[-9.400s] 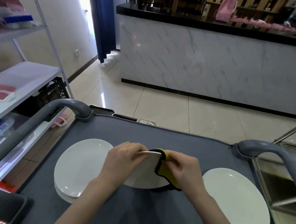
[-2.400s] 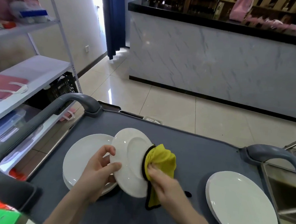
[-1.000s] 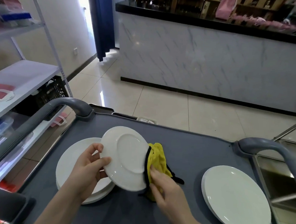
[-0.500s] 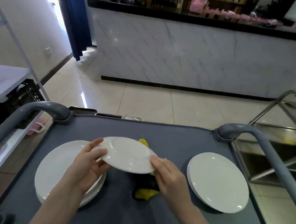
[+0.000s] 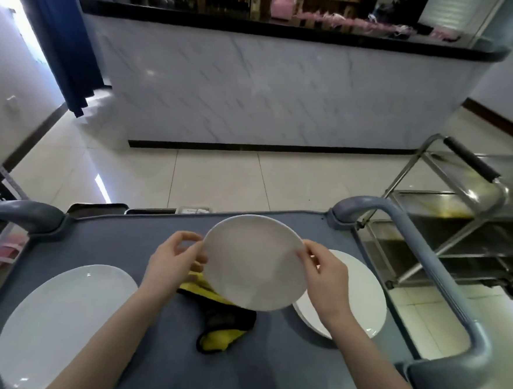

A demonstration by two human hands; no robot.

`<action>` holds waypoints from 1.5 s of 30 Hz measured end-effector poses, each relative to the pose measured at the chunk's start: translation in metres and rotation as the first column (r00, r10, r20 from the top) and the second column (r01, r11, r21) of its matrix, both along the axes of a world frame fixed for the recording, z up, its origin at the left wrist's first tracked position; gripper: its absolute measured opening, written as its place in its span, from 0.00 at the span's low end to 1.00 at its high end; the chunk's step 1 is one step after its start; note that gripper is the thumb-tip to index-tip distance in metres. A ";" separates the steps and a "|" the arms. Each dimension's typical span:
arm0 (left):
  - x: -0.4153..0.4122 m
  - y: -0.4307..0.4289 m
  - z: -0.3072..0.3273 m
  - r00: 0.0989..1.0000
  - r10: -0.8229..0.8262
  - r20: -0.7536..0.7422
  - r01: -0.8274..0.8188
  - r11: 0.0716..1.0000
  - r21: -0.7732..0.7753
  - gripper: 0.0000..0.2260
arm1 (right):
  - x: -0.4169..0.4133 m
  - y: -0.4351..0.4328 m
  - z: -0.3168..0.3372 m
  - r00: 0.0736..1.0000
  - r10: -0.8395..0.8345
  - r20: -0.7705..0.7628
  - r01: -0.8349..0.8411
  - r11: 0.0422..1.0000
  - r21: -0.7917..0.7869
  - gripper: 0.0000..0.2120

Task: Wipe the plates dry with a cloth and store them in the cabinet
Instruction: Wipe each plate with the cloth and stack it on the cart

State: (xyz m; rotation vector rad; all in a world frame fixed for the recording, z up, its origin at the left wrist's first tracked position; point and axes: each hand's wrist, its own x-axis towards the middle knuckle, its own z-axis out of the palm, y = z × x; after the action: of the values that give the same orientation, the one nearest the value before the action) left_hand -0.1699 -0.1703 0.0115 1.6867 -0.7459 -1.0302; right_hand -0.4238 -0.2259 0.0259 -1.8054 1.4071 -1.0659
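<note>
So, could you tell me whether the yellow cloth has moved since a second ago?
Yes. The yellow cloth has left the right hand and now lies on the cart top, beneath the held plate.

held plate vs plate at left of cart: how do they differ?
The held plate is lifted and tilted, gripped at its edges by the left hand and right hand; the left plate lies flat on the cart, untouched. Both are plain white and round.
</note>
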 end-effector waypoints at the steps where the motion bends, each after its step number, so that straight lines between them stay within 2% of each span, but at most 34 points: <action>1: -0.002 -0.003 -0.004 0.996 -0.014 0.086 0.013 1.000 0.009 0.02 | -0.007 -0.002 0.000 0.999 -0.033 0.041 0.031 0.999 0.044 0.09; 3: -0.012 -0.010 -0.011 0.986 -0.072 0.153 0.067 0.997 0.040 0.05 | -0.021 -0.007 -0.004 0.988 -0.095 0.123 0.077 0.987 0.143 0.11; 6: -0.036 -0.021 -0.020 0.985 -0.155 0.071 0.155 0.988 0.002 0.11 | -0.039 -0.010 -0.010 0.962 -0.169 0.213 0.101 0.950 0.295 0.09; 11: -0.070 -0.039 -0.026 0.989 -0.147 0.029 0.149 0.988 -0.050 0.14 | -0.066 -0.013 -0.018 0.937 -0.251 0.243 0.161 0.927 0.338 0.11; 16: -0.102 -0.059 -0.040 0.988 -0.155 0.022 0.156 0.987 -0.044 0.16 | -0.097 -0.022 -0.025 0.942 -0.314 0.114 0.261 0.904 0.337 0.20; 21: -0.132 -0.075 -0.059 0.987 -0.161 0.024 0.160 0.986 0.038 0.13 | -0.129 -0.037 -0.047 0.934 -0.331 -0.137 0.358 0.852 0.383 0.16; 25: -0.151 -0.084 -0.067 0.980 -0.196 0.031 0.193 0.978 0.085 0.15 | -0.148 -0.047 -0.060 0.928 -0.288 -0.234 0.361 0.848 0.387 0.15; 29: -0.163 -0.092 -0.073 0.970 -0.243 0.019 0.238 0.963 0.129 0.18 | -0.159 -0.056 -0.067 0.901 -0.239 -0.363 0.373 0.854 0.362 0.10; 33: -0.167 -0.097 -0.072 0.965 -0.255 0.062 0.243 0.958 0.150 0.19 | -0.162 -0.059 -0.069 0.880 -0.245 -0.408 0.388 0.865 0.319 0.20; 41: -0.175 -0.097 -0.071 0.911 -0.325 0.254 0.275 0.938 0.213 0.20 | -0.168 -0.055 -0.075 0.861 -0.242 -0.447 0.405 0.859 0.314 0.12; 45: -0.179 -0.094 -0.071 0.888 -0.341 0.308 0.283 0.934 0.220 0.20 | -0.168 -0.053 -0.077 0.856 -0.250 -0.452 0.414 0.855 0.313 0.12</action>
State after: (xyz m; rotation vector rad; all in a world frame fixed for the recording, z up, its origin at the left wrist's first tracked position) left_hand -0.3487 -0.2648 -0.0591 1.9641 -1.2207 -1.0530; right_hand -0.5923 -0.2793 -0.0514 -1.5469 2.0819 -0.5089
